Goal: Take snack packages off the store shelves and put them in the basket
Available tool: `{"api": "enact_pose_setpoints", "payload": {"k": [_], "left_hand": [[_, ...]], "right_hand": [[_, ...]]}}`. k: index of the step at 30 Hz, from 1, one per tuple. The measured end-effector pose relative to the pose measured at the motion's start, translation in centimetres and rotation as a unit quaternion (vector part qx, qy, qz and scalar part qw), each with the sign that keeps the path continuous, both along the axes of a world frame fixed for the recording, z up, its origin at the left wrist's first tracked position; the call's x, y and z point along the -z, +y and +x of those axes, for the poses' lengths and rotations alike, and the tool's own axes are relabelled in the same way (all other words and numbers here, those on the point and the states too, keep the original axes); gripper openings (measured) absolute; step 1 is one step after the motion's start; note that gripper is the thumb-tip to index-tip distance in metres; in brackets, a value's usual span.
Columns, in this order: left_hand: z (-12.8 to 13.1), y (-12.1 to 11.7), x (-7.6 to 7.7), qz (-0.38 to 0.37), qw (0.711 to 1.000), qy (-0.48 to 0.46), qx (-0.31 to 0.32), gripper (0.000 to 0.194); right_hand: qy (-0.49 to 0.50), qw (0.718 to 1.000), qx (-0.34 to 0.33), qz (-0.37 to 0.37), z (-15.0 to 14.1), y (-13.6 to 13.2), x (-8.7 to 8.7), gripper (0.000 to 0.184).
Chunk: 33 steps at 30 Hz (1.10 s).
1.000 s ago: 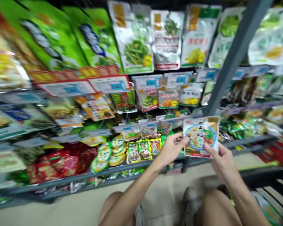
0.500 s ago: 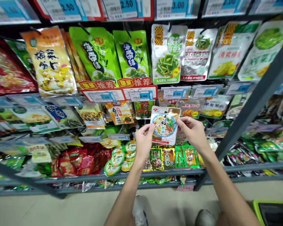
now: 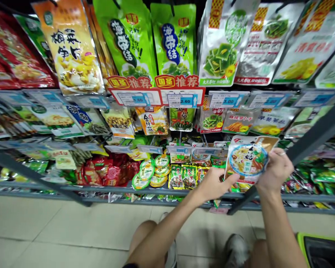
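In the head view a flat food packet, white and brown with a picture of a bowl of food, is held up right of centre, front facing me. My right hand is closed on its right edge. My left hand is at its lower left corner, thumb across the front and fingers partly hidden at the edge. Behind the packet, similar bowl-picture packets hang on a low row of the shelf.
Green seaweed bags and an orange bag hang above price labels. Round green-lidded tubs and red bags lie on the bottom shelf. A slanted grey post stands right; a green-rimmed black container sits on the floor.
The packet and both hands have moved right and slightly down, and the packet looks larger. My left hand has slid to its lower corner. The view has tilted downward.
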<state>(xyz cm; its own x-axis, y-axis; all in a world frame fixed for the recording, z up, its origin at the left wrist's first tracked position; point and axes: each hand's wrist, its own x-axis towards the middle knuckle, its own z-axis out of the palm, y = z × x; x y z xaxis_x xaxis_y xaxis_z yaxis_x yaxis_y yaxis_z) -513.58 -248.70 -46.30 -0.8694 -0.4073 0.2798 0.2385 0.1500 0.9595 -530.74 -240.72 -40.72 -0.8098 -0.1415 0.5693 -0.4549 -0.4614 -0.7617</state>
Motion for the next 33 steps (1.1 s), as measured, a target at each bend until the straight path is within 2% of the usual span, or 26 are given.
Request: {"api": "enact_pose_setpoints", "payload": {"k": [2,4,8,10,14,17,19,21,22,24,27,30,33], "left_hand": [[-0.1,-0.3,0.1,0.004,0.999,0.018,-0.031,0.055],[-0.1,-1.0,0.1,0.016,0.998,0.041,-0.052,0.052],[0.8,-3.0,0.0,0.051,0.994,0.056,-0.072,0.049],[1.5,-4.0,0.1,0.050,0.995,0.046,-0.069,0.048],[3.2,-5.4,0.9,0.054,0.997,0.024,-0.058,0.045],[4.7,-6.3,2.2,0.064,0.996,0.000,-0.067,0.051],[5.8,-7.2,3.7,0.066,0.996,-0.028,-0.056,0.055],[6.8,-8.5,5.6,0.084,0.993,-0.051,-0.061,0.053],[7.1,-9.3,6.7,0.096,0.991,-0.056,-0.076,0.050],[7.7,-10.8,8.6,0.125,0.982,-0.047,-0.132,0.049],[8.1,-12.7,10.2,0.136,0.962,0.002,-0.238,0.049],[8.2,-14.1,10.1,0.112,0.932,0.051,-0.341,0.045],[7.9,-14.9,9.4,0.109,0.910,0.081,-0.392,0.039]], "right_hand": [[0.004,0.999,-0.030,-0.021,0.2,-0.4,0.7,0.014],[0.016,0.998,-0.060,-0.010,0.7,-0.7,1.6,0.015],[0.079,0.987,-0.086,0.109,2.5,-1.3,3.1,0.020],[0.091,0.979,-0.108,0.144,3.5,-1.5,3.4,0.022],[0.091,0.950,-0.212,0.210,5.0,-1.7,3.7,0.026],[0.101,0.909,-0.291,0.280,5.3,-1.8,4.4,0.030],[0.118,0.877,-0.323,0.336,5.4,-2.2,5.2,0.031],[0.151,0.845,-0.332,0.390,5.7,-3.1,6.4,0.031],[0.167,0.839,-0.323,0.405,6.0,-3.7,7.1,0.031],[0.176,0.851,-0.286,0.404,6.8,-5.3,8.6,0.031],[0.115,0.897,-0.243,0.351,8.3,-8.2,10.6,0.034],[0.044,0.922,-0.238,0.302,9.7,-10.9,11.7,0.039],[-0.009,0.930,-0.238,0.281,10.9,-13.2,12.1,0.040]]}}
